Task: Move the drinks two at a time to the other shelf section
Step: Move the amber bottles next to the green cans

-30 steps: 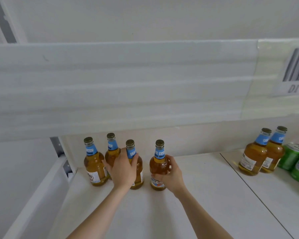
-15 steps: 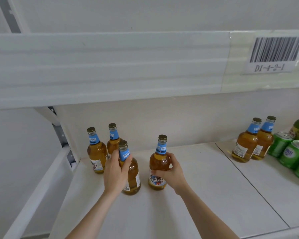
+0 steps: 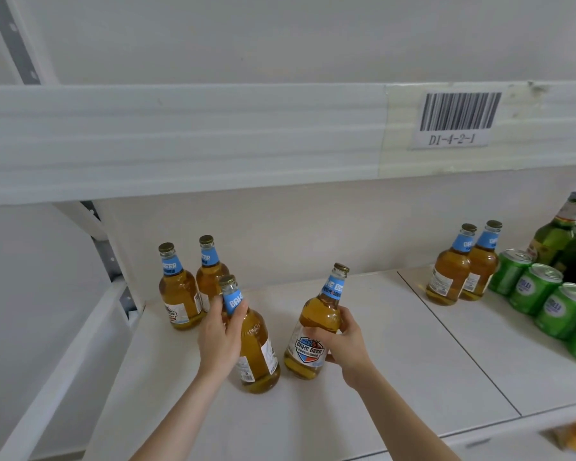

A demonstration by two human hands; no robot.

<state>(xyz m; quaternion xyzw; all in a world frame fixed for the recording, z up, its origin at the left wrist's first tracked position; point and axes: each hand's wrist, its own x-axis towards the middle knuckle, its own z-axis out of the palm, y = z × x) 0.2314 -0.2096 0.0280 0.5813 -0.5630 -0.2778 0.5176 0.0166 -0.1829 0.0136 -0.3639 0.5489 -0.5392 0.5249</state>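
My left fingers (image 3: 238, 314) curl around the blue-labelled neck of the left bottle (image 3: 256, 354), with the left hand (image 3: 218, 341) wrapped over its shoulder in a firm grip. My right fingers (image 3: 345, 319) curl around the amber body of the right bottle (image 3: 316, 324), the thumb lying across the top of its front label, so the right hand (image 3: 343, 341) is gripping too. Both bottles are tilted, the left one's cap leaning left and the right one's cap leaning right; their bases sit close beside each other over the left section of the white shelf (image 3: 346, 410). I cannot tell whether the bases touch the shelf. Behind my left hand, two more bottles (image 3: 178, 294) stand upright near the back left corner. A thin seam (image 3: 456, 341) divides the shelf into sections, and just past it a pair of the same bottles (image 3: 449, 274) stands side by side, touching. Right of that pair I see green cans (image 3: 536, 287) in a row, with dark green bottles (image 3: 552, 234) behind them. Above, a barcode label (image 3: 458, 114) reading D1-4-2-1 is stuck to the front edge of the upper shelf (image 3: 180, 141).
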